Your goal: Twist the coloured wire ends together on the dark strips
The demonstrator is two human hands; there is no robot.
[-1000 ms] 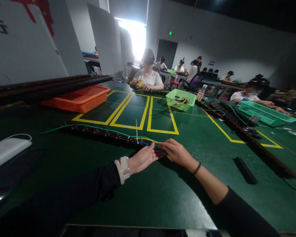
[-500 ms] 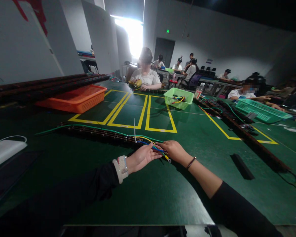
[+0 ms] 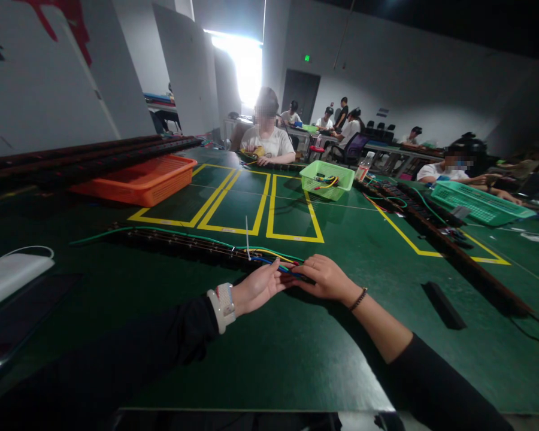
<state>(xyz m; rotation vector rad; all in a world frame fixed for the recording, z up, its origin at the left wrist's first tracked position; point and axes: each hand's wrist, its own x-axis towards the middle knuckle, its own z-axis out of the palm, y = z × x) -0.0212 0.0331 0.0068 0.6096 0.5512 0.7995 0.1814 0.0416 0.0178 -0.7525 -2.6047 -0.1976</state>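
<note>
My left hand (image 3: pixel 258 287) and right hand (image 3: pixel 326 278) meet fingertip to fingertip. Each grip is narrow, pinched on the wires (image 3: pixel 282 267) (blue, yellow, red and green, as far as I can tell) in the short gap between them. The wires lie on the near end of a long dark strip (image 3: pixel 184 244) on the table (image 3: pixel 296 353), just right of an upright white tie (image 3: pixel 247 239).

I judge the main risk to be a thin strand slipping out of the pinch, since only fingertips hold it. A sideways tug could also drag the strip askew or pull the green wire (image 3: pixel 161 231) off it.

The wires' long axis follows the strip, from far left toward the right. The free ends point right, hidden under my right palm.
</note>
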